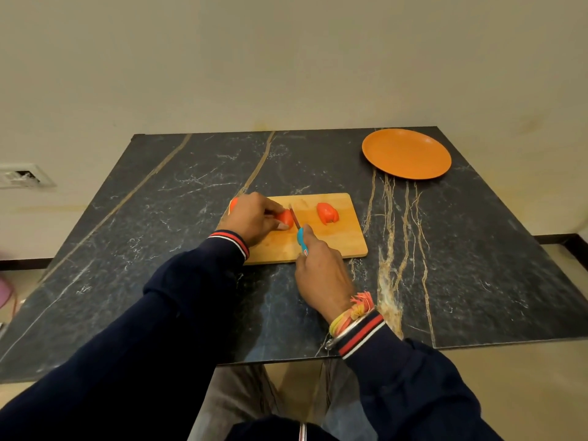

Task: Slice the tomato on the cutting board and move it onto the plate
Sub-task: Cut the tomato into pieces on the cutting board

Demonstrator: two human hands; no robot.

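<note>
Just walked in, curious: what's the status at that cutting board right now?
Left hand pinning red tomato piece. Right hand gripping blue-handled knife. Cut piece on wooden board. Orange round plate bare.

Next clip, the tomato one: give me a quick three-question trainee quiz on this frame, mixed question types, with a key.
1. True or false: tomato pieces already lie on the orange plate.
2. Which hand holds the knife? A) left hand B) right hand
3. Fill in: the cut tomato piece that no hand touches lies on the ____.

Key: 1. False, the plate is bare. 2. B; the left hand steadies the other tomato piece beside the blade. 3. cutting board.
</note>
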